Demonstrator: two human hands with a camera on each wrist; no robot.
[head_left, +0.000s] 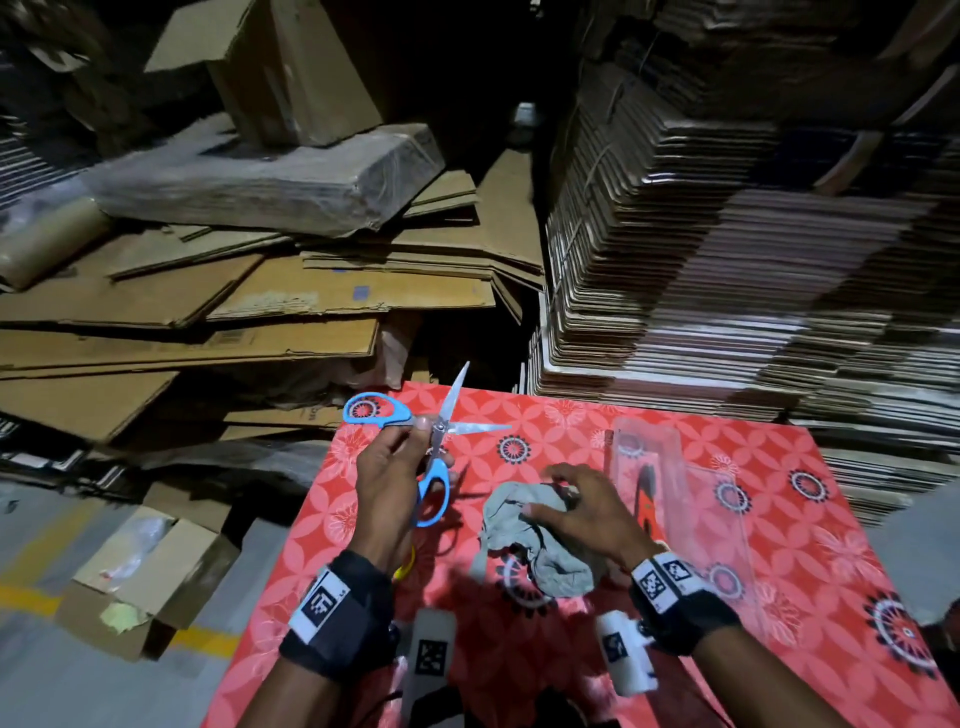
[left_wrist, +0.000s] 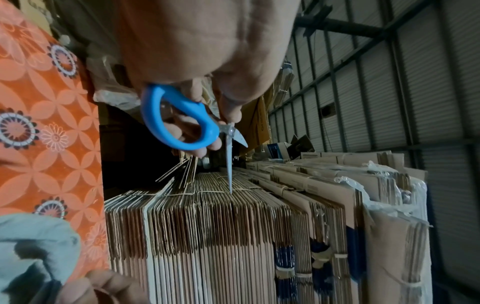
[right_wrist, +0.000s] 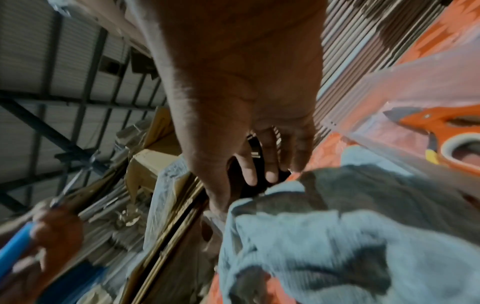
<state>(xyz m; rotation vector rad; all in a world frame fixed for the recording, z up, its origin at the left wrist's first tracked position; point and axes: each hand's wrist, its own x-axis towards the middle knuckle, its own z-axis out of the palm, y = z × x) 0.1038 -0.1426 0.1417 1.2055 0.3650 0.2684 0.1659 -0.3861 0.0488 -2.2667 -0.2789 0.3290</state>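
Note:
Blue-handled scissors (head_left: 435, 467) are held up in my left hand (head_left: 410, 441) over the left part of the red flower-patterned table (head_left: 571, 415). Fingers curl round the handle near the pivot, and the blades stand spread apart. The left wrist view shows the same grip on the blue handle (left_wrist: 179, 121). A crumpled grey cloth (head_left: 524, 540) lies in the middle of the table. My right hand (head_left: 550, 493) hovers over its far edge with fingers spread and loose, thumb at the cloth (right_wrist: 337, 236).
A clear plastic pack with orange scissors (head_left: 649, 493) lies right of the cloth. Tall stacks of flat cardboard (head_left: 727, 260) rise behind and right of the table. Loose cardboard sheets (head_left: 208, 312) pile up on the left. An open box (head_left: 145, 571) sits on the floor.

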